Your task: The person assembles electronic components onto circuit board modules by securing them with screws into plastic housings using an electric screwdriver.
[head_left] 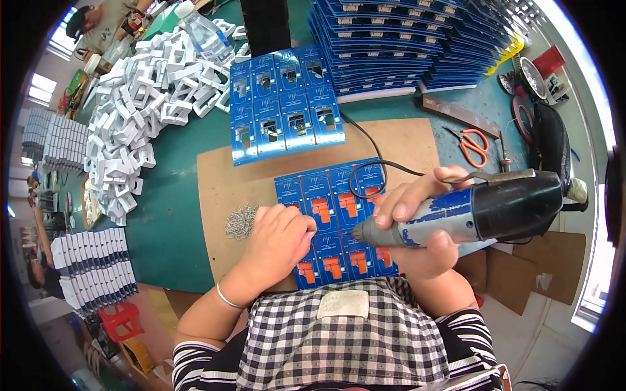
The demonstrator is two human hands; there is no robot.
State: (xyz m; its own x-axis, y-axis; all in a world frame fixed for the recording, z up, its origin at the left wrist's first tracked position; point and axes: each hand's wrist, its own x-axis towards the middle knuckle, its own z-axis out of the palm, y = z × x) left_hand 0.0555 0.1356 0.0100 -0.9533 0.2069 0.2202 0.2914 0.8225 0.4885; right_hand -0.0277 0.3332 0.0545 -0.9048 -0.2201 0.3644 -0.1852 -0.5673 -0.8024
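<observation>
My right hand (425, 259) grips an electric screwdriver (450, 215) with a worn blue-grey front and a black rear, held almost level. Its nose points left over a blue circuit board panel (329, 242), close to the fingers of my left hand (277, 238). Those fingers are curled together at the panel's left side; whatever they pinch, if anything, is hidden. Orange inserts (347, 204) sit in the panel's cutouts in two rows. Just left of my left hand lies a heap of small silvery screws (240, 221) on the brown board (215, 195).
Beyond the panel, another blue panel (287, 140) rests raised. White plastic frames (140, 107) pile up at left, with a clear bottle (203, 32) among them. Tall stacks of blue panels (378, 58) stand behind. Orange-handled cutters (475, 148) lie at right; a black cable (372, 140) crosses the work area.
</observation>
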